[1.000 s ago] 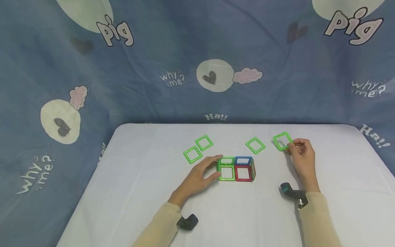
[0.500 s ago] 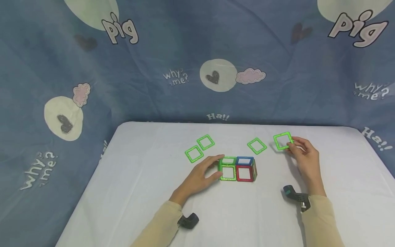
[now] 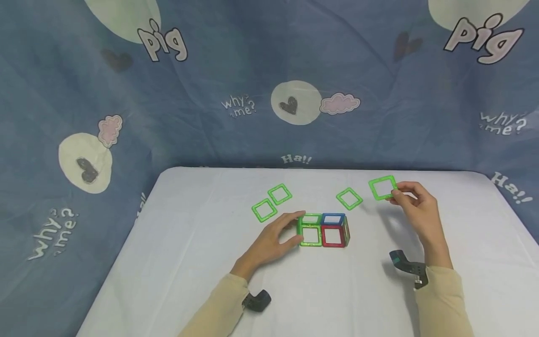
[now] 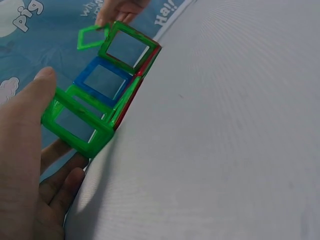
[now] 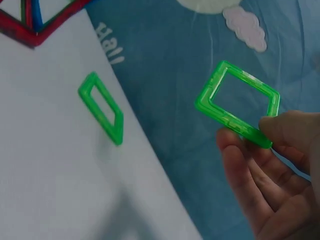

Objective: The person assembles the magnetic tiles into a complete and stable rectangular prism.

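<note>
One block (image 3: 321,235) of coloured squares stands on the desk (image 3: 189,224). From the head view it shows two squares in its nearer row, one green and one red, and two in its farther row, one green and one blue; the left wrist view also shows one green square across its left end.

The left hand (image 3: 269,241) is at the left end of the block, thumb at the near edge and fingers round the far side, so its grip is closed on the block. The right hand (image 3: 418,208) is right of the block and a little beyond it; its grip pinches one loose green square (image 5: 231,121) by a corner, tilted and clear of the desk.

Three more loose green squares lie flat on the desk, making four with the held one. A single square (image 3: 344,202) is just beyond the block's right end. Two are beyond the block to its left: a nearer square (image 3: 258,214) and a farther square (image 3: 285,190), close beside each other; whether they touch cannot be told.

Two dark wrist cameras, one per wrist, sit nearer than the block. Beyond it hangs one blue cloth (image 3: 202,131), with "pig" printed on it twice.
</note>
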Tool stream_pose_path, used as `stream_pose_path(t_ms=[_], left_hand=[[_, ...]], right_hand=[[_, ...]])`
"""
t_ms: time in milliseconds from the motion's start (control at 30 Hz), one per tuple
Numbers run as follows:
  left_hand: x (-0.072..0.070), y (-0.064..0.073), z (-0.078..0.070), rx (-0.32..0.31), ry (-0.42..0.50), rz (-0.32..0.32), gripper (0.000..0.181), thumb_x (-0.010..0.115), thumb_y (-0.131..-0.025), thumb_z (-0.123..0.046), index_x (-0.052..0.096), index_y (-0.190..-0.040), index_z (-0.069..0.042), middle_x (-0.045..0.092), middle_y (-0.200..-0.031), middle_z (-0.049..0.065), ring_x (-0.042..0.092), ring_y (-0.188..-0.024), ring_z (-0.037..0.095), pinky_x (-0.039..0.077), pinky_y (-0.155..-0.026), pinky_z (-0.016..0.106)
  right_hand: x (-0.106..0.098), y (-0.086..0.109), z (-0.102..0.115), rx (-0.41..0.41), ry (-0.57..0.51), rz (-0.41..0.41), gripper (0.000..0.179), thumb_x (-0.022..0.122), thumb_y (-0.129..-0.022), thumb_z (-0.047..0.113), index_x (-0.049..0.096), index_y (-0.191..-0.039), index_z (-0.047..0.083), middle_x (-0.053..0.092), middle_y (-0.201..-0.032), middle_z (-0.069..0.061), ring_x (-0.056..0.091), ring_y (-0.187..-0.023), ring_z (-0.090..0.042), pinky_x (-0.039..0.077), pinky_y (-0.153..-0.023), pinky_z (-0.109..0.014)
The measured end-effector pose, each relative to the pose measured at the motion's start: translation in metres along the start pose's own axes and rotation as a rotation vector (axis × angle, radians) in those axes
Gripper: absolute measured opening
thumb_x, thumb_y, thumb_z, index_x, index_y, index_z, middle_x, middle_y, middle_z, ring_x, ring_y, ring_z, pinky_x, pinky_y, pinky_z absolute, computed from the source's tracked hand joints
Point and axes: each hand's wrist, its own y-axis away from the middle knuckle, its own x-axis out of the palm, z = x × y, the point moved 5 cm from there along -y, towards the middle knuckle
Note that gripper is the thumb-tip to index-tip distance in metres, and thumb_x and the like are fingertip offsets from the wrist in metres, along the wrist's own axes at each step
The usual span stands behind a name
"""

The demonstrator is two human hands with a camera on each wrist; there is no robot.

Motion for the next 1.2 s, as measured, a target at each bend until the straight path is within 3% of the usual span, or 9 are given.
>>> stream_pose_path(t_ms=[200, 367, 667, 967, 1200], left_hand=[[0.001, 0.0, 0.0, -0.007, 0.009, 0.009, 0.058, 0.054, -0.09, -0.053, 0.034, -0.143, -0.039, 0.052, -0.132, -0.011, 0.049, -0.123, 0.006, 0.042, -0.106, 0.029], [0.002, -0.001, 0.001, -0.016, 0.013, 0.012, 0.057, 0.054, -0.09, -0.054, 0.034, -0.142, -0.041, 0.051, -0.132, -0.013, 0.049, -0.124, 0.005, 0.042, -0.107, 0.028], [0.001, -0.001, 0.0, -0.027, 0.002, 0.012, 0.055, 0.05, -0.091, -0.056, 0.034, -0.142, -0.043, 0.048, -0.134, -0.017, 0.049, -0.123, 0.006, 0.042, -0.107, 0.031], [0.0, 0.0, 0.001, -0.016, -0.005, 0.006, 0.054, 0.051, -0.092, -0.053, 0.034, -0.142, -0.042, 0.049, -0.135, -0.016, 0.05, -0.123, 0.006, 0.043, -0.106, 0.032], [0.0, 0.0, 0.001, -0.006, -0.002, 0.005, 0.056, 0.054, -0.091, -0.05, 0.034, -0.143, -0.039, 0.048, -0.136, -0.014, 0.05, -0.124, 0.009, 0.043, -0.106, 0.031]], right_hand=[[0.011, 0.004, 0.016, -0.045, 0.135, 0.066, 0.029, 0.057, -0.095, 0.022, 0.055, -0.118, 0.006, 0.059, -0.098, 0.012, 0.064, -0.081, 0.005, 0.048, -0.074, -0.007], [0.022, 0.009, 0.031, -0.128, 0.227, 0.123, 0.026, 0.056, -0.095, 0.018, 0.056, -0.117, 0.005, 0.059, -0.103, -0.001, 0.064, -0.083, 0.006, 0.047, -0.07, -0.008], [0.032, 0.015, 0.047, -0.16, 0.267, 0.174, 0.022, 0.057, -0.095, 0.023, 0.058, -0.113, 0.011, 0.067, -0.101, -0.013, 0.064, -0.083, 0.006, 0.049, -0.069, -0.009], [0.041, 0.019, 0.057, -0.216, 0.311, 0.194, 0.019, 0.061, -0.092, 0.02, 0.06, -0.11, 0.013, 0.068, -0.103, -0.008, 0.057, -0.089, 0.012, 0.047, -0.074, -0.005], [0.05, 0.021, 0.063, -0.299, 0.329, 0.221, 0.016, 0.063, -0.091, 0.015, 0.061, -0.106, 0.011, 0.069, -0.097, -0.005, 0.058, -0.087, 0.007, 0.045, -0.08, -0.004]])
